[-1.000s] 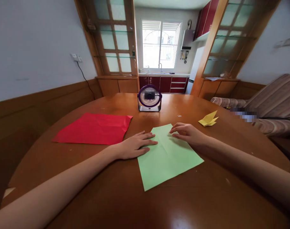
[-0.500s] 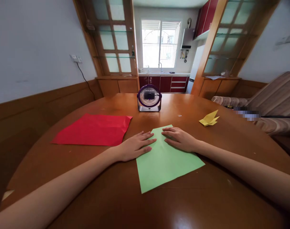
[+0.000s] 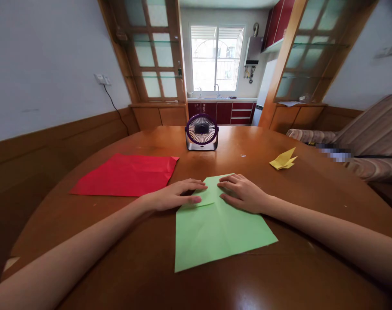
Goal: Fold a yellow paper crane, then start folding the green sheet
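A light green sheet of paper [image 3: 224, 232] lies on the wooden table in front of me, its far corners folded in. My left hand [image 3: 179, 193] rests at its upper left side, fingers stretched out, the thumb by the edge of a folded flap. Across from it, my right hand [image 3: 242, 193] lies on the upper right part with fingers spread and fingertips on the paper. Both hands are open and grip nothing. Part of the folded edges is hidden under the hands.
Red paper [image 3: 125, 176] lies on the left of the table [image 3: 134, 267]. A small purple fan [image 3: 202, 131] stands at the far side. To the right is a folded yellow paper figure [image 3: 283, 159]. A striped sofa [image 3: 373, 133] is beyond the table's right edge.
The green paper has slid a little towards me and turned slightly. My left hand has moved a little left and its fingers have drawn closer together; my right hand has come slightly nearer.
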Available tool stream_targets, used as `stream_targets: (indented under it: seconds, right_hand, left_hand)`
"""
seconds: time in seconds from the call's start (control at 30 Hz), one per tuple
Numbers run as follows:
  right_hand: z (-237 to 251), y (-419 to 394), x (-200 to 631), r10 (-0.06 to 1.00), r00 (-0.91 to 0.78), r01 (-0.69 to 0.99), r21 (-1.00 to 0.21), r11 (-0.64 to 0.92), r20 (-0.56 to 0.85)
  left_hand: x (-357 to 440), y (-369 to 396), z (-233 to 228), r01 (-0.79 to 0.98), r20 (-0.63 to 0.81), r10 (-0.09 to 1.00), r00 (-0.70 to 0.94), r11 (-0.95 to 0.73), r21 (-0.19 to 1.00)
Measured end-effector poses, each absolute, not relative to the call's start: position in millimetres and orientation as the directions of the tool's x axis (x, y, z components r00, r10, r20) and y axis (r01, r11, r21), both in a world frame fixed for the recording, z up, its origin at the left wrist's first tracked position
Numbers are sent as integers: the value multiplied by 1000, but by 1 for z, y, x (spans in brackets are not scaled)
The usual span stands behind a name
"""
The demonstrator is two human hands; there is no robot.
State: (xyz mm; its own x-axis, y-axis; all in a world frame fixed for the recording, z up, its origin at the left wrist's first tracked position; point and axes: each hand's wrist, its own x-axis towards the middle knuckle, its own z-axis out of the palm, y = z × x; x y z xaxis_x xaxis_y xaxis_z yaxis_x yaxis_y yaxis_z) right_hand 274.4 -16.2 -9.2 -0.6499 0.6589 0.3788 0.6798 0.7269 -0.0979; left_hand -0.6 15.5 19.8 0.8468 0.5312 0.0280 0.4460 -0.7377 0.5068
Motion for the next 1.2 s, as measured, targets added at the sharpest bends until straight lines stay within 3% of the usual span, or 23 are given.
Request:
stream_targets:
  seconds: [0.23,0.37,0.47,0.77,1.2]
  right_hand:
    - [-10,-15,274,647,-651,671,-98,735,397]
    - [-10,-16,274,653,-650,678,-91,729,387]
    - [-10,-16,274,650,-652,677,-86,731,390]
    - [-9,-17,275,648,-648,674,-94,733,402]
    - [-12,-16,275,647,-647,672,-99,734,404]
  left_hand:
    - [12,24,-1,485,103,502,858,-861,154]
    - [16,20,-1,518,98,517,850,-855,17]
    - [17,16,2,545,110,542,833,-839,1]
    - [16,18,0,548,180,560,809,-828,117]
    - [21,20,2,497,213,468,858,-862,-105]
